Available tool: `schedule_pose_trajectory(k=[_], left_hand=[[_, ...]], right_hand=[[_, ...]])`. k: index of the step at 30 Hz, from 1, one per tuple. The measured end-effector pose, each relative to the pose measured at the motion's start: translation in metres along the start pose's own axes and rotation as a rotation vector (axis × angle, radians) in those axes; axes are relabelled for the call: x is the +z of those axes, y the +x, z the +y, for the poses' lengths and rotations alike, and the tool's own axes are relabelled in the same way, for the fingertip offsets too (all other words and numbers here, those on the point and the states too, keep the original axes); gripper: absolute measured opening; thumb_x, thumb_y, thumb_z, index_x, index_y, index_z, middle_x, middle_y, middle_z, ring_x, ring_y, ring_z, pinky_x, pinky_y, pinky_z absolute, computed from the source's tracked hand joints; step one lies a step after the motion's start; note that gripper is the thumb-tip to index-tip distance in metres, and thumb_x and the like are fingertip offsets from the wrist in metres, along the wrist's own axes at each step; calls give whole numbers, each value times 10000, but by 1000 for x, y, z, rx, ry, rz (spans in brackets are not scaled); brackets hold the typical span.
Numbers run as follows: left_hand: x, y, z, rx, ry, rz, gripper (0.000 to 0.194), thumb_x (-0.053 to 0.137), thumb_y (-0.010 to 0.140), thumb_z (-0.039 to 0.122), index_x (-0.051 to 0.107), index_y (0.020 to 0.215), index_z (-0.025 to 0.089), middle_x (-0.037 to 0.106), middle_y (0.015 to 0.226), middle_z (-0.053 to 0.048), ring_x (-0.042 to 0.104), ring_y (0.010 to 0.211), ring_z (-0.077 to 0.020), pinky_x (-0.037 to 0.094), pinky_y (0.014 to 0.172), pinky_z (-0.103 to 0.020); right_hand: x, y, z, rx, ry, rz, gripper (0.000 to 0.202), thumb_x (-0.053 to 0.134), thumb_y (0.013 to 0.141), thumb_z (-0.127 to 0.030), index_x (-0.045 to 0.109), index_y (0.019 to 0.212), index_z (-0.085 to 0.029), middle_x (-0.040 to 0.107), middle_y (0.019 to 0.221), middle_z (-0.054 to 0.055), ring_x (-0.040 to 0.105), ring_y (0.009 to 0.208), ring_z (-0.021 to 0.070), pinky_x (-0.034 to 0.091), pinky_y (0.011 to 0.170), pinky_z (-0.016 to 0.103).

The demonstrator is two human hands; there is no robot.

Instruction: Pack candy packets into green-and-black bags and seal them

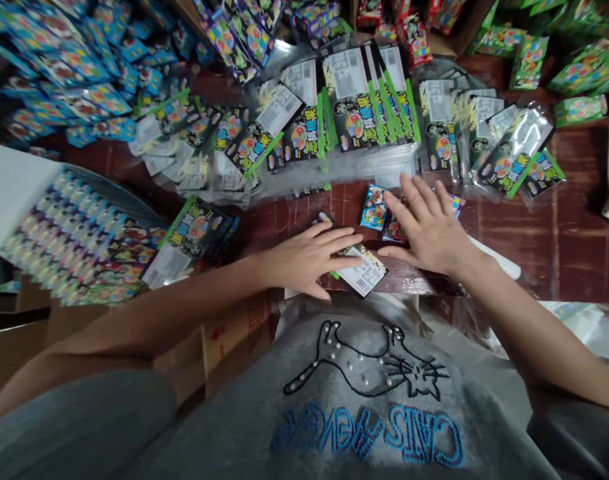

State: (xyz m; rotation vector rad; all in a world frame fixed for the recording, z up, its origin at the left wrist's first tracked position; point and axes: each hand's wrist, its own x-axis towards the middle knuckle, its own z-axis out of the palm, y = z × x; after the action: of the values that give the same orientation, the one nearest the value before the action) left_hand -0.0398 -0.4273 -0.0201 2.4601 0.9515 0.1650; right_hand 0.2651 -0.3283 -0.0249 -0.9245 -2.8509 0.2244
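My left hand [309, 259] lies with spread fingers over a black-and-green printed bag [362, 272] at the table's front edge. The bag's white label with a barcode shows beyond my fingers. To the right, my right hand [427, 223] is stretched out flat above several small candy packets, partly hiding them. A blue packet [374, 207] shows just left of its fingertips, and a dark purple packet [394, 230] peeks out under the fingers. Whether the right palm presses on the packets I cannot tell.
Printed clear-backed bags [354, 100] lie in overlapping piles across the middle. Blue packets [69, 67] are heaped at the back left, green packets [584, 67] at the back right, red ones [415, 37] in a carton. Colourful printed sheets [84, 240] stand at left beside more bags [187, 237].
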Motion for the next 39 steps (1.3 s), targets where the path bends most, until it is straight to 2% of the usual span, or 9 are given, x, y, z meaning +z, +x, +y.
schedule_pose_trajectory(k=[5, 8, 11, 16, 20, 24, 28, 35, 39], left_hand=[[19, -45, 31, -280, 169, 34, 645, 864, 901, 410, 648, 1502, 324, 623, 1569, -152, 597, 1381, -385, 484, 1106, -530], [29, -62, 39, -488, 175, 134, 669, 843, 901, 453, 638, 1509, 262, 655, 1459, -172, 608, 1283, -395, 489, 1052, -530], [36, -76, 35, -656, 168, 225, 737, 845, 877, 450, 600, 1536, 230, 635, 1462, -187, 605, 1257, -405, 490, 1036, -543], [40, -86, 24, -650, 102, 245, 761, 820, 880, 443, 562, 1557, 210, 611, 1499, -191, 590, 1273, -399, 490, 1059, -553], [35, -90, 17, -680, 30, 273, 843, 840, 836, 423, 513, 1581, 203, 609, 1496, -179, 589, 1310, -383, 472, 1135, -549], [33, -94, 11, -618, -24, 305, 929, 859, 817, 451, 462, 1614, 186, 590, 1529, -189, 581, 1361, -380, 444, 1185, -543], [32, -96, 5, -589, -23, 313, 924, 872, 813, 446, 479, 1612, 199, 601, 1526, -184, 584, 1364, -386, 432, 1183, -545], [38, -96, 4, -612, -1, 327, 922, 869, 830, 460, 465, 1621, 212, 606, 1519, -180, 588, 1351, -384, 426, 1175, -546], [40, -93, 6, -617, 35, 337, 916, 856, 849, 465, 458, 1623, 179, 599, 1522, -196, 588, 1343, -387, 446, 1146, -537]], right_hand=[[31, 24, -3, -47, 14, -67, 854, 416, 1053, -746, 415, 1693, -180, 388, 1769, 240, 432, 1575, 467, 286, 1282, 732], [29, 29, 1, -39, 5, -108, 836, 442, 1019, -795, 540, 1607, -208, 524, 1663, 234, 537, 1426, 484, 400, 1166, 725], [29, 30, 4, -69, 4, -122, 947, 461, 946, -893, 552, 1601, -215, 540, 1623, 245, 542, 1345, 507, 413, 1097, 740], [28, 31, 0, -105, 100, -112, 731, 557, 1006, -717, 611, 1562, -246, 586, 1535, 215, 565, 1263, 453, 450, 1048, 691], [23, 32, -4, -268, 351, -51, 606, 669, 998, -571, 641, 1529, -280, 582, 1556, 174, 596, 1260, 373, 503, 1085, 591], [26, 35, -7, -401, 449, -98, 574, 728, 971, -529, 653, 1507, -337, 604, 1577, 100, 547, 1365, 365, 485, 1133, 595], [34, 39, -11, -361, 355, -160, 599, 762, 947, -503, 647, 1520, -374, 582, 1635, 72, 486, 1426, 404, 453, 1128, 643], [37, 36, -17, -218, 288, -47, 624, 723, 977, -543, 620, 1553, -326, 581, 1614, 128, 523, 1398, 417, 463, 1099, 632], [35, 29, -28, -263, 250, -74, 584, 689, 1003, -514, 609, 1549, -321, 598, 1601, 133, 530, 1401, 415, 474, 1066, 610]])
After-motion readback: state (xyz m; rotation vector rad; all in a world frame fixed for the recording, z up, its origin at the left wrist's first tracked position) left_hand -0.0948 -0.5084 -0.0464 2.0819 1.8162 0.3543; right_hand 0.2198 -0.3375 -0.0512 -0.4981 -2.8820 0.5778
